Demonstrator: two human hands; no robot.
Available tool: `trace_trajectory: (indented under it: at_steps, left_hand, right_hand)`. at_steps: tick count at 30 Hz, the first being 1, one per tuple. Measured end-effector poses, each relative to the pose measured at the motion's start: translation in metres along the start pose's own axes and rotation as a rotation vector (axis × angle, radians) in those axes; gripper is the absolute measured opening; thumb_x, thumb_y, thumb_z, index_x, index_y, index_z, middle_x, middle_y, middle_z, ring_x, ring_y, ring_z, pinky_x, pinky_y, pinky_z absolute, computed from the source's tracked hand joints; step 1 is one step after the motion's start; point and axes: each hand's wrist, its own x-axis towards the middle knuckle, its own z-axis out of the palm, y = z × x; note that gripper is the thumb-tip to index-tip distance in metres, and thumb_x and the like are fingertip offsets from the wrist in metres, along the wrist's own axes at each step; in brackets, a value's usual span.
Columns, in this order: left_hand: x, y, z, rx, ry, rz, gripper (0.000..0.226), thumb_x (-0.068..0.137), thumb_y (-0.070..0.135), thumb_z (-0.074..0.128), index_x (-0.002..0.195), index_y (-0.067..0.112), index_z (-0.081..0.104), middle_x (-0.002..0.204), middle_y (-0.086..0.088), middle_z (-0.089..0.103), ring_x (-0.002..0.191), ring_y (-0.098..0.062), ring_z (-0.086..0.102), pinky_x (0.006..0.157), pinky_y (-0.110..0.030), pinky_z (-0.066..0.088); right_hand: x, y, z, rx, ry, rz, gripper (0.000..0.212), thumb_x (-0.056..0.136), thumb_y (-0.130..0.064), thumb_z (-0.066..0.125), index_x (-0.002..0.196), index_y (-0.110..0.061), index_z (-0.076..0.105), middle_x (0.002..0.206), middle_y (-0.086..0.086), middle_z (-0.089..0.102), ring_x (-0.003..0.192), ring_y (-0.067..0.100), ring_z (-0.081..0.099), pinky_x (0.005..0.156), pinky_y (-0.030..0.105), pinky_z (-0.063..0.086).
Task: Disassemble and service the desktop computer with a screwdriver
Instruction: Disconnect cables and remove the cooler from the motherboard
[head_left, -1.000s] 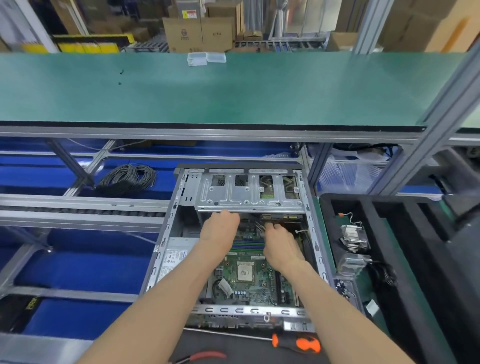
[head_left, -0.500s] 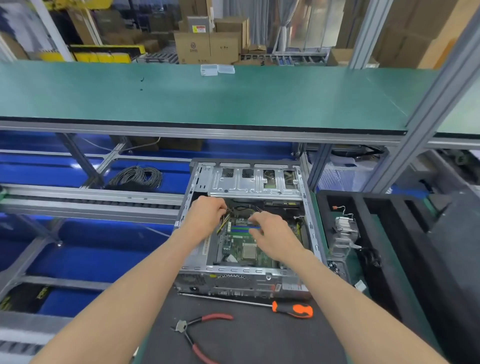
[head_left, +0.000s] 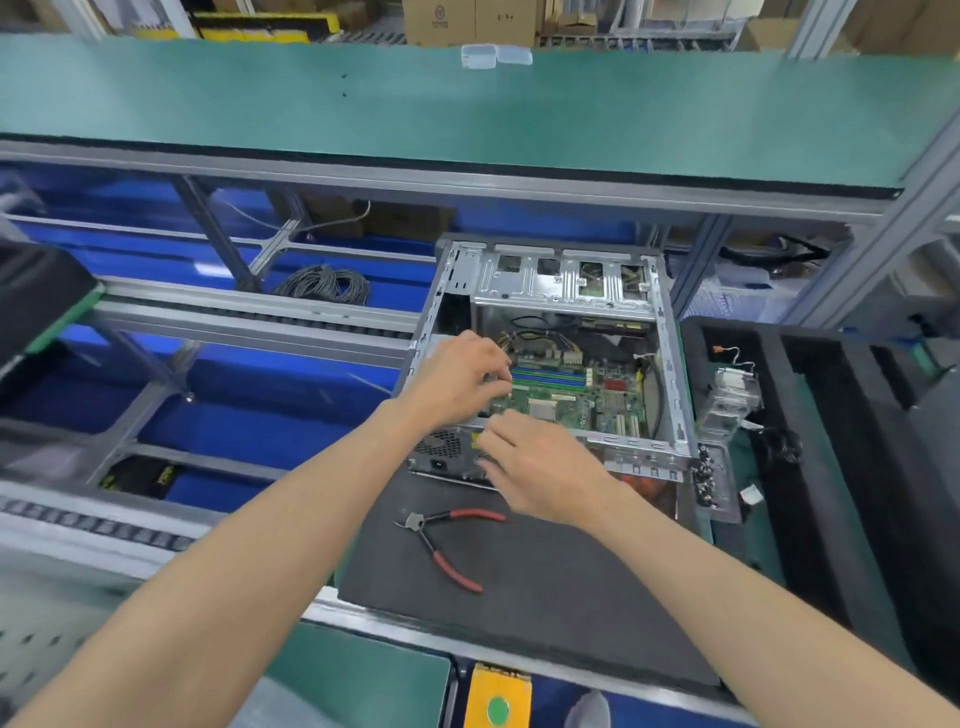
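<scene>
Half done, we judge: the case (head_left: 670, 374) lies open on the dark mat (head_left: 545, 587) with its side panel off, the green motherboard (head_left: 576, 395) and its blue memory slots bare, while the board, the cables and the drive cage (head_left: 561, 283) are still inside. Our left hand (head_left: 457, 382) reaches over the case's left wall with fingers curled at the cable bundle by the slots; whether it pinches a wire we cannot tell. Our right hand (head_left: 540, 467) lies over the near edge, fingers loosely spread and holding nothing (the screwdriver is not visible).

The case is stamped sheet steel, pale, perforated and sharp-edged; the mat looks soft and matte. Red-handled pliers (head_left: 449, 545) lie on it nearer us. Right of the case sit clear plastic parts (head_left: 730, 400) in a black tray; beyond runs the smooth green bench (head_left: 415, 114).
</scene>
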Motion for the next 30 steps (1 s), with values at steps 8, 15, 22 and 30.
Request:
trace_trajectory:
  at_steps: [8,15,22,30]
  left_hand:
    - [-0.018,-0.002,0.006,-0.069,-0.061,-0.042,0.026,0.098,0.038,0.06,0.103,0.019,0.077,0.121,0.003,0.069,0.116,-0.017,0.053,0.106,-0.039,0.037]
    - [-0.021,-0.006,0.009,-0.14,-0.046,-0.034,0.024,0.099,0.031,0.059,0.101,0.014,0.077,0.107,0.002,0.071,0.109,-0.016,0.053,0.101,-0.039,0.041]
    - [-0.019,-0.007,0.009,-0.16,-0.058,-0.049,0.024,0.097,0.032,0.062,0.102,0.013,0.077,0.104,0.003,0.071,0.109,-0.015,0.052,0.101,-0.037,0.041]
    - [-0.001,-0.007,-0.003,-0.312,-0.063,-0.183,0.013,0.085,0.037,0.077,0.092,0.026,0.079,0.084,0.022,0.065,0.078,0.016,0.053,0.065,-0.004,0.035]
  right_hand:
    - [-0.013,-0.037,0.083,0.003,-0.419,0.115,0.029,0.101,-0.011,0.049,0.13,-0.008,0.05,0.125,0.012,0.051,0.112,0.031,0.05,0.095,0.041,0.043]
    - [-0.017,-0.032,0.118,-0.04,-0.471,0.307,0.048,0.095,-0.002,0.056,0.14,-0.004,0.038,0.141,0.017,0.041,0.125,0.036,0.043,0.099,0.044,0.041]
    - [-0.012,-0.026,0.094,0.082,-0.453,0.25,0.043,0.082,0.008,0.054,0.12,-0.007,0.042,0.114,0.016,0.055,0.1,0.036,0.058,0.07,0.039,0.037]
    - [0.008,0.003,0.006,0.199,-0.379,0.146,0.033,0.083,0.008,0.048,0.109,-0.011,0.039,0.111,0.013,0.057,0.088,0.038,0.059,0.067,0.046,0.048]
